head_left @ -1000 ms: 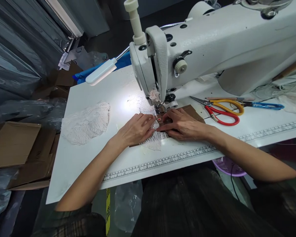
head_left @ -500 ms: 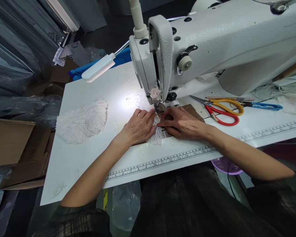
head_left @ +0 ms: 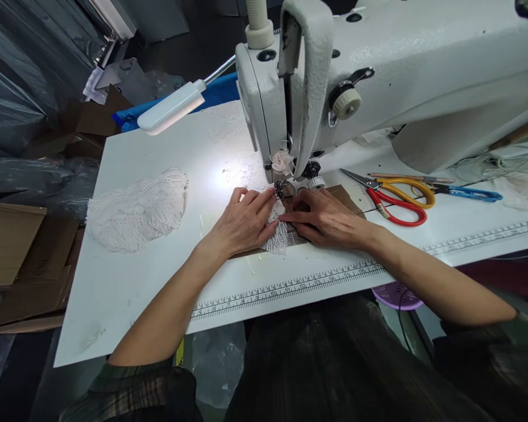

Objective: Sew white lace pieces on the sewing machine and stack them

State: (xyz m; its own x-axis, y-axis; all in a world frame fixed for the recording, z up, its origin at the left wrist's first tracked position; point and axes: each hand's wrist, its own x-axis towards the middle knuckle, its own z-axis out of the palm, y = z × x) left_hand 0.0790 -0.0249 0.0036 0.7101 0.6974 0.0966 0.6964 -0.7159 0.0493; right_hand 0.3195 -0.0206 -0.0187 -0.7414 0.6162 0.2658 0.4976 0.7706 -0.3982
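Note:
A strip of white lace (head_left: pixel 277 239) lies under the needle area of a white sewing machine (head_left: pixel 259 108). My left hand (head_left: pixel 245 221) rests flat on the left side of the lace, its fingers stretched toward the presser foot (head_left: pixel 285 190) and its thumb apart. From the right, my right hand (head_left: pixel 332 218) pinches the lace edge between thumb and index finger; its other fingers are curled and partly hidden. Beneath both hands is a brown plate (head_left: pixel 342 199) on the table. A pale fabric flower (head_left: pixel 282 162) hangs on the machine head above my fingertips.
More white lace (head_left: pixel 138 212) lies bunched at the table's left. Red-and-yellow-handled scissors (head_left: pixel 400 205) and a blue-handled tool (head_left: pixel 473 193) lie on the right. A printed ruler (head_left: pixel 286 291) follows the front edge. A white lamp (head_left: pixel 172 108) lights the left side; cardboard boxes (head_left: pixel 11 240) stand beyond.
The view has shifted slightly, so the machine looks larger and the bunched lace sits farther left. Both hands keep nearly the same place and hold on the lace.

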